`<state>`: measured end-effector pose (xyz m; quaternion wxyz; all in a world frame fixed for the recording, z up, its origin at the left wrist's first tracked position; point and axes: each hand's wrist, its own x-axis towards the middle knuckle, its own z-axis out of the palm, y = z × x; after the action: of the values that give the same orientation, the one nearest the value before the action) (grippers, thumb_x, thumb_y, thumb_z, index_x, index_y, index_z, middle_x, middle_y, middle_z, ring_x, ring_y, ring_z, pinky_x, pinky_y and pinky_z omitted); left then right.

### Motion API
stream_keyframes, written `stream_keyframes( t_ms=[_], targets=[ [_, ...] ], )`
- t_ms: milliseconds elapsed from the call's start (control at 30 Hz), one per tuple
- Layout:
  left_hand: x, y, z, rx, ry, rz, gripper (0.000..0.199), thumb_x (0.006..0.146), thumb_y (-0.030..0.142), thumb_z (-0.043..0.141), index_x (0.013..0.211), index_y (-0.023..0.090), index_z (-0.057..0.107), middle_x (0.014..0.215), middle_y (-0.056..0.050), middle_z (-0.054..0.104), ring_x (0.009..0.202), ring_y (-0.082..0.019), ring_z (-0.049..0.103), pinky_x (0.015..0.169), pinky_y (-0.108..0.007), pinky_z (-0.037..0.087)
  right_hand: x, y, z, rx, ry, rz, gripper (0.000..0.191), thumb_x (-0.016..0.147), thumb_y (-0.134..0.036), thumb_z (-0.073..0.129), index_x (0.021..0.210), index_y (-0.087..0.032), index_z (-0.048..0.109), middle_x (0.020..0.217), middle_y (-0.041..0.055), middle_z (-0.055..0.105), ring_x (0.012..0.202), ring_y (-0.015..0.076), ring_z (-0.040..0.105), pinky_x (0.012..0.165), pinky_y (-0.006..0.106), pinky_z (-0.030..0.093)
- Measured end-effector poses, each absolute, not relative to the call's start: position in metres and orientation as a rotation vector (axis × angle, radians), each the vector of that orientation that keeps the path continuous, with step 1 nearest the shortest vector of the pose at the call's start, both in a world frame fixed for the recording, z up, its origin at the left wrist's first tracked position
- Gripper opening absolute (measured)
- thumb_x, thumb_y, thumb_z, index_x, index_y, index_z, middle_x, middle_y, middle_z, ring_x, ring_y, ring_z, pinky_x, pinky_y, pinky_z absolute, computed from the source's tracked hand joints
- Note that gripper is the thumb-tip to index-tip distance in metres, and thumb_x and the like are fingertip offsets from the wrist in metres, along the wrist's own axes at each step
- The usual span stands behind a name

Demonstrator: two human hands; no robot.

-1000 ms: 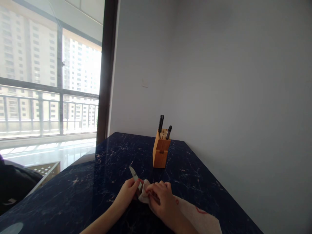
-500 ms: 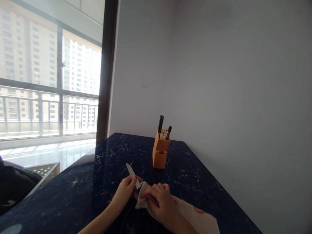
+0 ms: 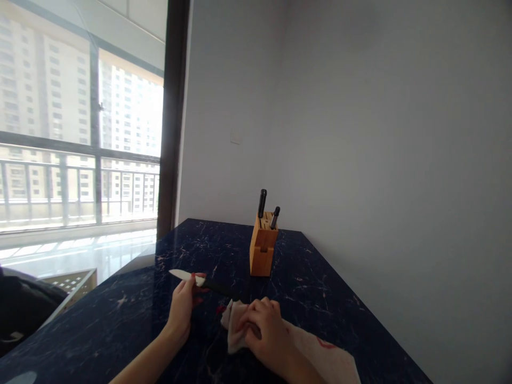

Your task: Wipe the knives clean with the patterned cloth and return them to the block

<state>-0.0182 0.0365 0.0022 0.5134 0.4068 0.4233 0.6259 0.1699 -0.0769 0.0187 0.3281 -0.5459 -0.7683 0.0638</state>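
Note:
My left hand (image 3: 182, 309) is closed on a kitchen knife (image 3: 181, 274), pinching it at the blade near the handle. The pale blade points left, and the black handle runs right toward my other hand. Bunched in the closed fingers of my right hand (image 3: 267, 332) is a whitish towel (image 3: 326, 358) with red marks, its rest trailing over the tabletop to the right. The handle's end comes close to the towel's bunched part; I cannot tell whether they touch.
A wooden knife block (image 3: 263, 256) with two black-handled tools in its slots stands beyond my hands on the dark marbled table (image 3: 192, 245). A grey wall rises along the right. At left are a dark item (image 3: 28, 304) and a large window.
My left hand has moved left with the knife, which has swung flatter, and its black handle has come out of the towel. My right hand stays nearly in place with the towel.

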Motion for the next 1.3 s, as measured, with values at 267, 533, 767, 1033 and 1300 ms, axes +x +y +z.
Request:
stream_keyframes(
  t_ms=[267, 533, 767, 1033, 1300],
  targets=[
    [0.006, 0.012, 0.004, 1.013, 0.678, 1.178, 0.042, 0.069, 0.05, 0.06, 0.092, 0.015, 0.061, 0.08, -0.005, 0.063, 0.074, -0.017, 0.059, 0.049, -0.02, 0.041, 0.168, -0.073, 0.011, -1.255, -1.614, 0.45, 0.048, 0.078, -0.039, 0.051, 0.123, -0.026, 0.04, 0.095, 0.0043, 0.056, 0.085, 0.0192, 0.054, 0.068, 0.028, 0.044],
    [0.017, 0.018, -0.008, 1.151, 0.583, 0.954, 0.076, 0.067, 0.072, 0.041, 0.121, 0.02, 0.042, 0.072, -0.005, 0.064, 0.068, -0.021, 0.058, 0.044, -0.024, 0.043, 0.17, -0.075, 0.042, -1.121, -1.165, 0.535, 0.029, 0.072, -0.045, 0.057, 0.081, -0.018, 0.059, 0.066, 0.0016, 0.06, 0.059, 0.0147, 0.056, 0.054, 0.024, 0.044],
    [0.021, 0.03, -0.023, 1.269, 0.743, 1.063, 0.059, 0.062, 0.068, 0.052, 0.098, 0.021, 0.053, 0.065, -0.002, 0.06, 0.055, -0.015, 0.054, 0.032, -0.016, 0.034, 0.239, -0.077, 0.096, -1.044, -0.885, 0.134, 0.031, 0.073, -0.043, 0.059, 0.09, -0.018, 0.055, 0.062, -0.0027, 0.055, 0.049, 0.0091, 0.046, 0.046, 0.021, 0.038],
    [0.025, 0.02, -0.026, 1.331, 0.822, 1.123, 0.055, 0.068, 0.071, 0.04, 0.082, 0.019, 0.052, 0.051, 0.0, 0.056, 0.038, -0.01, 0.045, 0.029, -0.014, 0.026, 0.286, -0.056, 0.156, -1.153, -1.053, -0.237, 0.027, 0.075, -0.043, 0.055, 0.084, -0.017, 0.055, 0.067, 0.0005, 0.054, 0.057, 0.0124, 0.049, 0.053, 0.025, 0.04],
    [0.025, 0.02, -0.027, 1.333, 0.881, 1.108, 0.053, 0.071, 0.069, 0.036, 0.088, 0.02, 0.047, 0.049, 0.002, 0.056, 0.036, -0.01, 0.046, 0.028, -0.014, 0.025, 0.295, -0.042, 0.185, -1.224, -1.182, -0.318, 0.026, 0.076, -0.043, 0.053, 0.082, -0.017, 0.055, 0.059, -0.0019, 0.051, 0.052, 0.012, 0.047, 0.049, 0.024, 0.037]
  ],
)
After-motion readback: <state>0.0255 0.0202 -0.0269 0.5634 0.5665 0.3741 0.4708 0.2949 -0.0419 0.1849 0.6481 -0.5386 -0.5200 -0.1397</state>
